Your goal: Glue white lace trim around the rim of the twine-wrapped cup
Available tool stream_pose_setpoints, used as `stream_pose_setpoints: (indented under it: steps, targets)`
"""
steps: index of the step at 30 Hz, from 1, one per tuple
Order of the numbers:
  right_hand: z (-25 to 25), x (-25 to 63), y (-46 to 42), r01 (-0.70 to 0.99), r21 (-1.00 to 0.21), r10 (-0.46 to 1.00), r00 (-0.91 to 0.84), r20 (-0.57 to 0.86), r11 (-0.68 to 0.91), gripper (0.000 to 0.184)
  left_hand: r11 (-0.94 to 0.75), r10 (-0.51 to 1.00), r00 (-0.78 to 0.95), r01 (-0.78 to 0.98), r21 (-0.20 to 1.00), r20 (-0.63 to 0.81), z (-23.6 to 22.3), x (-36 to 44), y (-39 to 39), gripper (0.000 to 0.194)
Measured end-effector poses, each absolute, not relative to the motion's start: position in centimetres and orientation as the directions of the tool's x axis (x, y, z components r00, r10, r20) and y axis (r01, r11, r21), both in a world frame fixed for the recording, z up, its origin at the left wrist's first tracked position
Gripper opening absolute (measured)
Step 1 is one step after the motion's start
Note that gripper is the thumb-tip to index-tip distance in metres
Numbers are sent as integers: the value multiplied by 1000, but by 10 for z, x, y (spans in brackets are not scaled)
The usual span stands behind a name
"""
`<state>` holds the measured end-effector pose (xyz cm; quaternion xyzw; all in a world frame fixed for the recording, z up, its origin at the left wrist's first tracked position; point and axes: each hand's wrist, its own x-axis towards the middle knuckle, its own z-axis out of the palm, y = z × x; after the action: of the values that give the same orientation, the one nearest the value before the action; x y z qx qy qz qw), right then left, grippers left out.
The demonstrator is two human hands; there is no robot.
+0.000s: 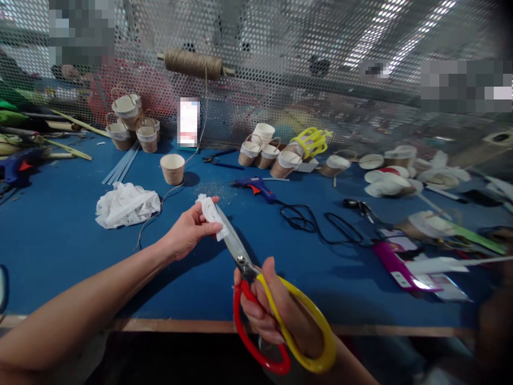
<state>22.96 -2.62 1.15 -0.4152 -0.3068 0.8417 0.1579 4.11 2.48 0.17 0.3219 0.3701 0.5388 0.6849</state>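
Between the thumb and fingers of my left hand (188, 230) is a small folded piece of white lace (211, 214). My right hand (268, 305) grips large scissors (236, 247) with one red and one yellow handle loop. The blades point away from me and reach the lace; they look nearly closed, and whether lace lies between them I cannot tell. A crumpled heap of white lace (127, 206) lies left of my left hand. Beyond it stands a small twine-wrapped paper cup (172, 169), with a strand of twine trailing beside it.
A blue glue gun (256, 188) with a black cord lies beyond the scissors. Small cups with handles stand in groups (130, 123) along the metal mesh. A twine spool (193, 64) hangs above. On the right are a purple packet (395, 267) and blurred cups.
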Motion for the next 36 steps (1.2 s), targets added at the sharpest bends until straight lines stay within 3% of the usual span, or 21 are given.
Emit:
stream_pose_setpoints:
  steps: [4, 12, 22, 36]
  targets:
    - [11, 230, -27, 0, -646, 526, -579, -622, -764, 60, 211, 977, 145, -498, 841, -159, 2, 42, 25, 69]
    - [7, 224, -28, -139, -654, 576, -628, -523, -744, 69, 198, 978, 153, -496, 845, -139, -1, 41, 24, 79]
    - [9, 226, -21, -123, -606, 514, -675, -529, -786, 66, 191, 973, 206, -465, 864, -104, -5, 47, 21, 83]
    - [12, 224, -22, -117, -590, 527, -609, -593, -799, 59, 202, 968, 227, -447, 872, -108, -7, 51, 19, 90]
